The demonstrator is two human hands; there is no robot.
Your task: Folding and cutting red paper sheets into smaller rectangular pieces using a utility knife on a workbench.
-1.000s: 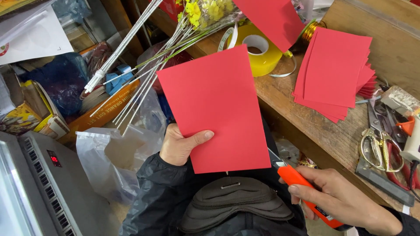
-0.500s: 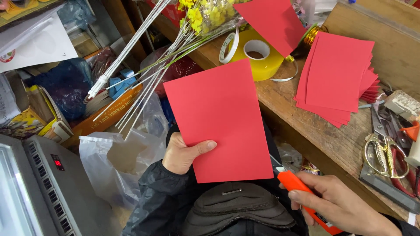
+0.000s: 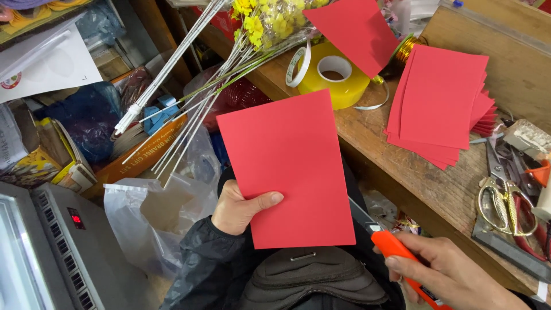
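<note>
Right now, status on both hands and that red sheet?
Left hand holds red paper sheet upright. Right hand grips orange utility knife, blade at sheet's right edge. Nothing blocking.

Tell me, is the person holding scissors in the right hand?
No, the right hand grips an orange utility knife; the scissors lie on the wooden bench.
</note>
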